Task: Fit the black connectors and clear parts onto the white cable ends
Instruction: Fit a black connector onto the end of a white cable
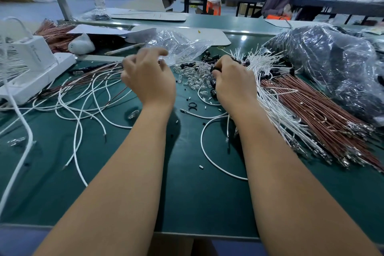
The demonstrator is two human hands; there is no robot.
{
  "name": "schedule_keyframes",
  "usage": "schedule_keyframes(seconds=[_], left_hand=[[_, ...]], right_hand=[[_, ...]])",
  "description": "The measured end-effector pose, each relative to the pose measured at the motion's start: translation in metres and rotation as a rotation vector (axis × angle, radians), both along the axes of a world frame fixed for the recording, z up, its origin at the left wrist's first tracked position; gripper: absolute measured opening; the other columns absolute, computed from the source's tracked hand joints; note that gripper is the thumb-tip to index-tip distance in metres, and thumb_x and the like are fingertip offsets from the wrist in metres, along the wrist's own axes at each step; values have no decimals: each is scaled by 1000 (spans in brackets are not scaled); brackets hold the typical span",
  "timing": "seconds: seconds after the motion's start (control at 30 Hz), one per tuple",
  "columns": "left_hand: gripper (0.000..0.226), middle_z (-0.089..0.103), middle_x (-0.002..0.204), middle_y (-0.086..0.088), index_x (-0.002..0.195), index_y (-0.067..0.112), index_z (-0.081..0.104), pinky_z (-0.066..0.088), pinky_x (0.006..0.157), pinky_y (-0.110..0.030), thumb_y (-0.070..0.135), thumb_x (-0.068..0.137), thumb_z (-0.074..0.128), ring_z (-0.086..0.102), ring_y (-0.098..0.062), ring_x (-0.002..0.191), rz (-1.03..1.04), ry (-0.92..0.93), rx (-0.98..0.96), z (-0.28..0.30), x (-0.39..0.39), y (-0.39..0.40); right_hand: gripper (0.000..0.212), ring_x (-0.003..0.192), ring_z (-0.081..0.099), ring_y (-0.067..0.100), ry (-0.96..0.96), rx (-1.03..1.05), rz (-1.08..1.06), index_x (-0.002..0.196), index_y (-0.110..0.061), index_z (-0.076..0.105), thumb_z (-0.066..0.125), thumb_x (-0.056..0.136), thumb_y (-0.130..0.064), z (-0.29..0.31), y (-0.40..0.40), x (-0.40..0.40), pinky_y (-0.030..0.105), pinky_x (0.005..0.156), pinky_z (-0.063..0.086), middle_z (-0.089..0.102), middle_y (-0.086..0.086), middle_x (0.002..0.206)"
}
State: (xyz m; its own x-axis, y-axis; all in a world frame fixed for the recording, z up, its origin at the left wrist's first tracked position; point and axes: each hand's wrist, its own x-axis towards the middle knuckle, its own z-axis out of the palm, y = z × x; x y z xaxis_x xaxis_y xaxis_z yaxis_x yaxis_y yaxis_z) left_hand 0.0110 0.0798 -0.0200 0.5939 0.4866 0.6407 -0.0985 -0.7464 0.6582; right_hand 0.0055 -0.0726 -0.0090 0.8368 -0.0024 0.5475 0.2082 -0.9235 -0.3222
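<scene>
Clear parts lying frame centre, between hands. Right hand pinching black connector beside pile, nearer. Left hand blurring, grip undeterminable. White cable ends fanning upper right.

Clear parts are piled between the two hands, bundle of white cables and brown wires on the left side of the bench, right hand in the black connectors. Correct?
One error: the head view shows the bundle of white cables and brown wires on the right side, beside the right hand. The clear parts between the hands and the black connectors are as stated.
</scene>
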Motion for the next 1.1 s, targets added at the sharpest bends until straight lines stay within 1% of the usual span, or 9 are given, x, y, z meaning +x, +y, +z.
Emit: schedule_keyframes(seconds=[0.1, 0.2, 0.37, 0.5, 0.6, 0.73, 0.83, 1.0, 1.1], left_hand=[[33, 65, 117, 14, 111, 32, 68, 17, 88, -30, 12, 90, 52, 42, -19, 117, -227, -27, 299, 1, -3, -17], [27, 68, 112, 5, 112, 28, 70, 20, 85, -31, 20, 96, 50, 47, -21, 113, -396, 37, 400, -4, -2, -23], [24, 71, 100, -2, 105, 21, 73, 27, 85, -33, 11, 91, 54, 54, -26, 105, -260, 79, 290, -4, 3, -13], [32, 68, 101, -6, 104, 20, 70, 25, 87, -38, 4, 87, 49, 43, -30, 109, 33, 277, 232, -9, 4, 7], [40, 65, 112, -4, 113, 19, 65, 25, 92, -39, 2, 81, 47, 40, -28, 115, -21, 285, 318, -9, 2, 3], [52, 58, 129, 0, 133, 21, 51, 25, 100, -37, 4, 85, 48, 42, -25, 123, -334, 87, 508, -4, 0, -27], [43, 65, 116, -11, 123, 13, 59, 39, 93, -39, -1, 84, 47, 54, -34, 108, -505, 113, 382, -5, 1, -32], [38, 63, 101, -19, 105, 2, 69, 40, 83, -35, -11, 81, 41, 54, -33, 98, -448, 214, 195, -9, 8, -19], [36, 65, 103, -15, 102, 5, 69, 40, 80, -31, -6, 82, 43, 55, -30, 98, -394, 248, 149, -11, 9, -16]], right_hand=[[16, 87, 54, 27, -16, -49, 34, 109, -12, 54, 48, 100, -23, 0, 6, -1, 36, 77, 31, 65, 7, 101], [17, 98, 56, 31, -29, -98, 103, 108, -9, 53, 47, 99, -22, 0, 12, -2, 38, 78, 36, 64, 11, 106], [10, 87, 56, 26, -59, -203, -45, 107, -12, 51, 50, 97, -13, -3, 11, -1, 36, 75, 32, 65, 6, 100], [11, 72, 53, 23, 27, -55, -208, 100, -10, 48, 46, 95, -2, -3, -9, 2, 31, 61, 33, 65, 4, 89], [10, 67, 52, 20, 79, 51, -184, 106, -10, 49, 45, 98, -5, -2, -14, 2, 27, 49, 27, 63, 2, 83], [14, 71, 58, 18, 81, 97, 82, 112, -15, 54, 45, 101, -17, -1, 4, -3, 26, 53, 31, 59, -4, 78], [19, 92, 59, 30, 65, 29, 150, 115, -17, 53, 44, 99, -16, -1, 9, -2, 33, 66, 36, 66, 7, 105], [7, 70, 49, 18, 122, -14, 59, 103, -16, 53, 47, 99, -14, -7, 3, 3, 29, 55, 31, 48, -11, 71], [8, 70, 52, 18, 149, 9, 70, 103, -15, 53, 47, 99, -13, -8, 3, 3, 29, 54, 33, 49, -10, 71]])
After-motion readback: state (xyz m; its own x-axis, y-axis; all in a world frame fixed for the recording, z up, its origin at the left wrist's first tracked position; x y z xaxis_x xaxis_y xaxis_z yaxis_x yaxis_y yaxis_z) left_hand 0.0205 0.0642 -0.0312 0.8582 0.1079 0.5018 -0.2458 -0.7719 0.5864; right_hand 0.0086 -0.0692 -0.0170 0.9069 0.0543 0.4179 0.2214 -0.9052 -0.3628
